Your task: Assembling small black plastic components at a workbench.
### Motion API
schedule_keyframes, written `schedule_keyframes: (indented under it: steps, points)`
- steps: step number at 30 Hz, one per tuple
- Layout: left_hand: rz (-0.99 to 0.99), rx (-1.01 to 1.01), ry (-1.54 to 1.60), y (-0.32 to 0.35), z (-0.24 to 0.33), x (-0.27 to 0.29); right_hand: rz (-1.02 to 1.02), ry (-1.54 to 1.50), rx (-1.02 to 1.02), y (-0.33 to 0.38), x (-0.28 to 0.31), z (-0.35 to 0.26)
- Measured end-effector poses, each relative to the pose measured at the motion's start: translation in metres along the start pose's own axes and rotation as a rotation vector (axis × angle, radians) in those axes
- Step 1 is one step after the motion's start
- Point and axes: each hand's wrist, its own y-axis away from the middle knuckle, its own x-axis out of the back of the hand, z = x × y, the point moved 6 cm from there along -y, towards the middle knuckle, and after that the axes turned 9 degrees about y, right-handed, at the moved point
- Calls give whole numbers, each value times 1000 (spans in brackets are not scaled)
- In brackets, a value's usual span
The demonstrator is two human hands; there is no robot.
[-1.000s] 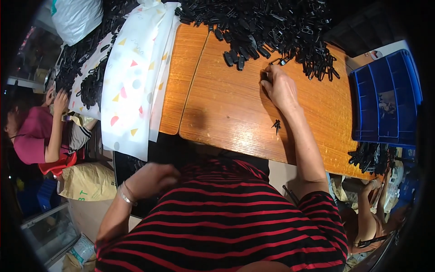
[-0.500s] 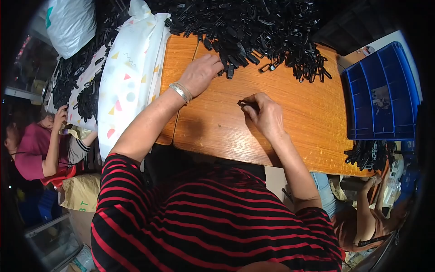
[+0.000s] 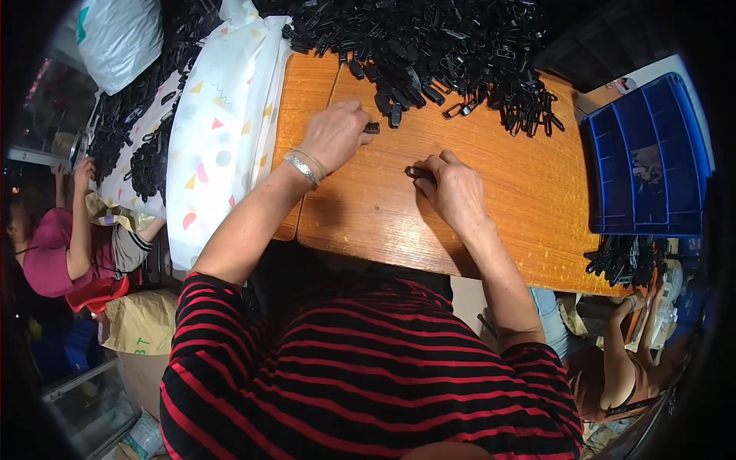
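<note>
My left hand (image 3: 336, 136), with a bracelet on the wrist, is closed on a small black plastic piece (image 3: 372, 128) that sticks out from the fingertips. It is just in front of a big heap of black plastic pieces (image 3: 429, 46) at the back of the wooden table (image 3: 368, 211). To the right, my right hand (image 3: 454, 188) pinches a small dark plastic part (image 3: 415, 172) between thumb and fingers, close above the tabletop. Most of that part is hidden by the fingers, so its exact kind does not show.
White patterned sheeting (image 3: 218, 138) covers the left side. A blue divided crate (image 3: 648, 161) stands at the right, above a bundle of black parts (image 3: 629, 259). One person in a purple top (image 3: 57, 249) is at far left, another (image 3: 606, 376) at lower right.
My left hand has drawn back a little from the heap, with a black piece now showing at its fingertips. My right hand keeps its pinch. The person at far left has shifted their arms.
</note>
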Motion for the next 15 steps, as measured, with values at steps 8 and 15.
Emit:
schedule_keyframes:
  steps: [8, 15]
  points:
    - [79, 396, 1198, 20, 2, -24, 344, -627, -168, -7, 6, -6]
    - [70, 347, 1560, 30, 22, -21, 356, -715, -124, -11, 13, -18]
